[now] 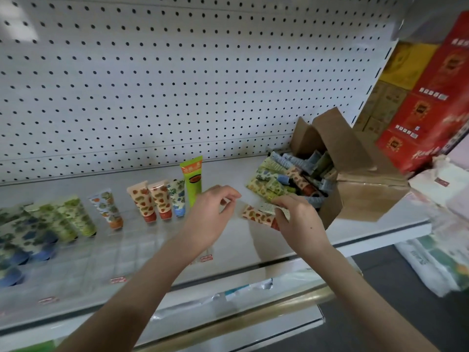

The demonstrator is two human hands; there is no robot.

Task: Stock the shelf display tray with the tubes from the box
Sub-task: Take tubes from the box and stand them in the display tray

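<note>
The right hand [299,219] curls its fingers round 2 tubes, the orange-spotted tube [256,215] foremost, just beside the tipped box [355,174], apparently offering them to the left hand [213,212], loosely curled and empty, nearer the display tray [152,241].

Matt cardboard box [368,193]; glossy plastic tubes [162,199].

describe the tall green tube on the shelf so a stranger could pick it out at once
Look along the white pegboard wall to the shelf below it, where a row of tubes stands in a clear tray. At the row's right end is the green tube. It is the tallest, bright green with an orange oval, while its neighbours are shorter and patterned.
</note>
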